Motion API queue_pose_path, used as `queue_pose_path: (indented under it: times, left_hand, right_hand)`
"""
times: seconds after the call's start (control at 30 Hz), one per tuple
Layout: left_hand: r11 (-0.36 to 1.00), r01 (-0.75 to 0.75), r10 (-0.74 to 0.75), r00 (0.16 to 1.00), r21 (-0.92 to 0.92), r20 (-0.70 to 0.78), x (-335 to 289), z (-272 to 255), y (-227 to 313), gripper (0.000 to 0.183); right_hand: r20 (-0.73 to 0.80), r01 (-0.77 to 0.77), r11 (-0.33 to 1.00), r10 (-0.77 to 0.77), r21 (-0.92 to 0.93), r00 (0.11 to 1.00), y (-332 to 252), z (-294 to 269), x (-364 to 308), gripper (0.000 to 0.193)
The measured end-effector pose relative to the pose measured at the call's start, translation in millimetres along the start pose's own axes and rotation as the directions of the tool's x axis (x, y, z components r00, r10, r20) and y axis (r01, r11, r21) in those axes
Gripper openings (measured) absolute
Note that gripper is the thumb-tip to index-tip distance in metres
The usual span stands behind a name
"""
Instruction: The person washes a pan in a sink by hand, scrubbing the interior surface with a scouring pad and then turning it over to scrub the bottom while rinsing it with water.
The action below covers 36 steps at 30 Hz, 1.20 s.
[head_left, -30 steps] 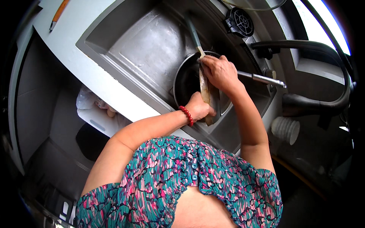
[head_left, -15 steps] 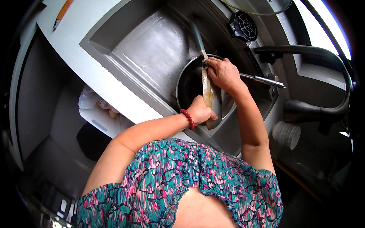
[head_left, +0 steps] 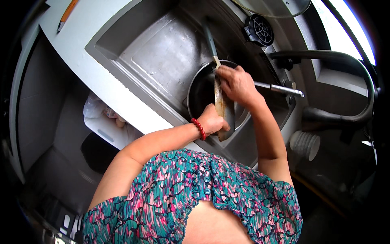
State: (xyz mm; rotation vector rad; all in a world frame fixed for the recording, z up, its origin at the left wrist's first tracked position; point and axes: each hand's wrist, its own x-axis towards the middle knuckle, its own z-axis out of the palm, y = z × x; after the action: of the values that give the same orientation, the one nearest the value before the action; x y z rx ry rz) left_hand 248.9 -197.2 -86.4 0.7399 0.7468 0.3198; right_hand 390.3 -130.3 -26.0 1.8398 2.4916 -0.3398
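My left hand grips the lower end of a long, narrow grey piece whose near side is stained brown and yellow. The piece lies slantwise across a dark round pan in the sink. At its upper end, my right hand is closed, its fingertips slightly blurred and pressed to the surface; anything inside them is hidden. A grey-green handle with a pale neck runs up from the pan's far rim. To the right of my right hand, a metal handle sticks out.
The sink basin stretches to the upper left. A black faucet arches in from the right, above stacked whitish bowls. A black round drain strainer sits on the far ledge. An orange-handled tool lies on the white counter.
My right hand has shifted slightly down along the stained piece, its fingers curling closer. The left hand keeps its grip, and the piece has tilted a little.
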Motion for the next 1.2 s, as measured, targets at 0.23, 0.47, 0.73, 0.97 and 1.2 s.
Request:
queue_pose_path:
  times: [0.23, 0.47, 0.73, 0.97, 1.2]
  left_hand:
    - [0.999, -0.024, 0.025, 0.999, -0.033, 0.035, 5.0, 0.2, -4.0, 0.041]
    - [0.997, -0.014, 0.014, 1.000, -0.070, 0.002, 3.5, -1.0, 2.7, 0.039]
    - [0.995, -0.037, 0.035, 0.999, -0.092, -0.032, 12.6, -2.5, -8.0, 0.038]
    - [0.995, -0.027, 0.022, 0.998, -0.100, -0.053, 10.4, -2.9, -2.5, 0.038]
    - [0.991, -0.013, 0.009, 1.000, -0.135, -0.024, 2.0, -4.0, 12.9, 0.044]
  right_hand:
    - [-0.054, 0.013, 1.000, -0.012, 0.024, 0.998, -5.1, 3.3, -6.3, 0.025]
    - [-0.069, 0.057, 0.995, -0.051, 0.086, 0.996, -4.9, 0.4, -6.1, 0.028]
    - [-0.032, -0.168, 0.984, 0.171, 0.060, 0.985, -5.5, 9.2, 11.3, 0.028]
    - [-0.051, 0.003, 0.998, 0.000, 0.069, 0.999, -15.0, 1.9, -8.1, 0.029]
    - [-0.124, -0.097, 0.994, 0.103, 0.056, 0.987, -23.1, 11.6, -10.1, 0.025]
